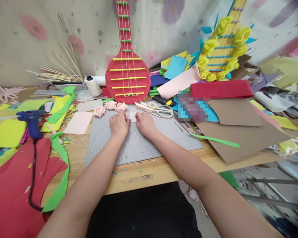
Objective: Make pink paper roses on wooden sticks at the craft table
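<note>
Between my two hands lies a small piece of pale pink paper [132,116], low over the grey cutting mat [139,145]. My left hand [119,125] pinches its left end with curled fingers. At its right end, my right hand [145,124] has its fingers closed on the same paper. Just beyond my left hand sit several pink paper roses [111,105]. White-handled scissors [164,111] rest past my right hand. A pale pink sheet [78,123] lies left of the mat.
A red paper lute [128,79] stands upright behind the mat. At left are a blue glue gun [32,122], red paper [12,188] and green strips [61,155]. Brown cardboard [240,138] lies at right. A yellow flowered instrument [221,49] leans behind.
</note>
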Available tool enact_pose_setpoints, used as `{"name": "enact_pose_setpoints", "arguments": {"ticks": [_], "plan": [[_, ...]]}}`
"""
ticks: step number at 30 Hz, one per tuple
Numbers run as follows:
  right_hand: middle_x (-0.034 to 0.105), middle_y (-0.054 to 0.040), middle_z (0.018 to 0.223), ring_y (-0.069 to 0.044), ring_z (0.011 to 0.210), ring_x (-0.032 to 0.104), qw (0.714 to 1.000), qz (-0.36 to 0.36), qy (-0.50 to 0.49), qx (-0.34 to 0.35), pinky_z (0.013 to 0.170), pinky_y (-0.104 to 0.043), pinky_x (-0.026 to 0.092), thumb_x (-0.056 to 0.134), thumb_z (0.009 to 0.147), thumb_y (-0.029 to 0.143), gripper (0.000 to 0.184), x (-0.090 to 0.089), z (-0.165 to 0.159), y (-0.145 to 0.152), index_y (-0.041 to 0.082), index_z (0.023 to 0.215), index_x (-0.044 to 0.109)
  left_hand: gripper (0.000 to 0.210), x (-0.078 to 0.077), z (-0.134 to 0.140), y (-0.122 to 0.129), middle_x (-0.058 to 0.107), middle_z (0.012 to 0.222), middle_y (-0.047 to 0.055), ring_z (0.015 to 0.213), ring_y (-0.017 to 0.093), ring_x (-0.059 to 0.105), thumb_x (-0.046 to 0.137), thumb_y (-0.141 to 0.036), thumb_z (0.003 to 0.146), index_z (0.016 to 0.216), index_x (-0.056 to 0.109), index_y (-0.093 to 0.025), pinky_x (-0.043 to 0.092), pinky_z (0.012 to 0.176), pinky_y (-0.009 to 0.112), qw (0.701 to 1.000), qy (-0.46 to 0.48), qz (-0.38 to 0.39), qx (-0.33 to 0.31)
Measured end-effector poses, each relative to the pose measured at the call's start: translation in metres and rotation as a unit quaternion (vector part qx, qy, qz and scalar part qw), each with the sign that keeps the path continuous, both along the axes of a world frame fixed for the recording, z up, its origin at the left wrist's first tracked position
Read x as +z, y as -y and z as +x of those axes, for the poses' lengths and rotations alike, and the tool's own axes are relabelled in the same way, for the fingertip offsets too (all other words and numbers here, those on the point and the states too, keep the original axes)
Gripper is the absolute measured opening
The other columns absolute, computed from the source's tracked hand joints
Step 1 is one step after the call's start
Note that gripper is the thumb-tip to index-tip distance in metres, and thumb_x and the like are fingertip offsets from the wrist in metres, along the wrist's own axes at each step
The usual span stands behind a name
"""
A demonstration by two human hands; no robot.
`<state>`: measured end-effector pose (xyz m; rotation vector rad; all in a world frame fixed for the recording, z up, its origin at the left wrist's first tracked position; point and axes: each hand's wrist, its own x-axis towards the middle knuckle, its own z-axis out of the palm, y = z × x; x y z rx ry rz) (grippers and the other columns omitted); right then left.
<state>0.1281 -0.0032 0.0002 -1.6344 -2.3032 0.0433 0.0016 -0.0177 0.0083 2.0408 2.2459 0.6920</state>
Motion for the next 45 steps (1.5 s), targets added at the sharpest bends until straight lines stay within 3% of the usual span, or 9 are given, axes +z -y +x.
{"name": "enact_pose_setpoints", "arguments": {"ticks": [4,11,18,27,34,40,45], "plan": [[0.059,-0.0100,0.095,-0.022,0.091,0.050,1.000,-0.002,0.021,0.007,0.078,-0.032,0.036,0.038,0.087,0.021,0.023,0.002,-0.001,0.002,0.017,0.102,0.055,0.007,-0.003,0.000,-0.001,0.058,0.096,0.008,0.099,0.027,0.046,0.057,-0.026,0.076,0.080,0.058,-0.021,0.034,0.081,0.038,0.998,-0.036,0.035,-0.031],[0.058,-0.0110,0.099,-0.023,0.094,0.049,0.999,0.023,0.023,0.010,0.080,-0.033,0.036,0.042,0.087,0.033,0.026,0.004,-0.004,0.007,0.015,0.100,0.055,0.017,-0.008,0.001,-0.004,0.055,0.097,0.009,0.098,0.027,0.043,0.048,-0.026,0.080,0.080,0.065,-0.023,0.032,0.083,0.040,0.996,-0.050,0.037,-0.062],[0.059,-0.0102,0.099,-0.024,0.096,0.048,0.999,0.030,0.013,-0.007,0.081,-0.037,0.034,0.044,0.083,0.023,0.020,0.002,-0.004,0.006,0.016,0.097,0.056,0.015,-0.007,0.001,0.000,0.054,0.095,0.009,0.101,0.027,0.042,0.055,-0.035,0.075,0.080,0.064,-0.023,0.031,0.087,0.041,0.995,-0.050,0.054,-0.066],[0.055,-0.0118,0.102,-0.026,0.100,0.043,0.998,0.036,-0.031,-0.034,0.081,-0.037,0.032,0.046,0.080,0.017,0.020,0.004,0.008,0.004,0.017,0.098,0.055,0.016,-0.004,0.002,0.002,0.054,0.098,0.008,0.103,0.027,0.041,0.057,-0.037,0.075,0.081,0.064,-0.025,0.030,0.089,0.042,0.998,-0.026,0.020,-0.047],[0.054,-0.0121,0.102,-0.026,0.097,0.043,0.997,0.043,-0.041,-0.056,0.080,-0.036,0.033,0.045,0.078,0.015,0.023,0.005,0.006,0.006,0.016,0.099,0.053,0.012,-0.005,-0.001,0.001,0.054,0.098,0.007,0.102,0.027,0.043,0.055,-0.028,0.075,0.081,0.066,-0.028,0.032,0.087,0.042,0.999,-0.011,0.009,-0.038],[0.053,-0.0120,0.103,-0.026,0.098,0.043,0.996,0.043,-0.050,-0.060,0.081,-0.036,0.033,0.049,0.075,0.015,0.026,0.004,0.008,0.005,0.015,0.101,0.051,0.015,-0.005,-0.007,0.000,0.056,0.097,0.007,0.100,0.027,0.045,0.053,-0.021,0.075,0.088,0.059,-0.025,0.034,0.085,0.041,0.999,0.023,-0.011,-0.026],[0.053,-0.0125,0.102,-0.026,0.098,0.043,0.995,0.045,-0.065,-0.064,0.081,-0.036,0.034,0.048,0.074,0.015,0.025,0.001,0.008,0.005,0.015,0.099,0.051,0.008,-0.004,-0.014,0.002,0.058,0.094,0.006,0.098,0.027,0.047,0.051,-0.019,0.073,0.081,0.051,-0.022,0.036,0.084,0.042,0.999,0.031,-0.013,-0.020]]}}
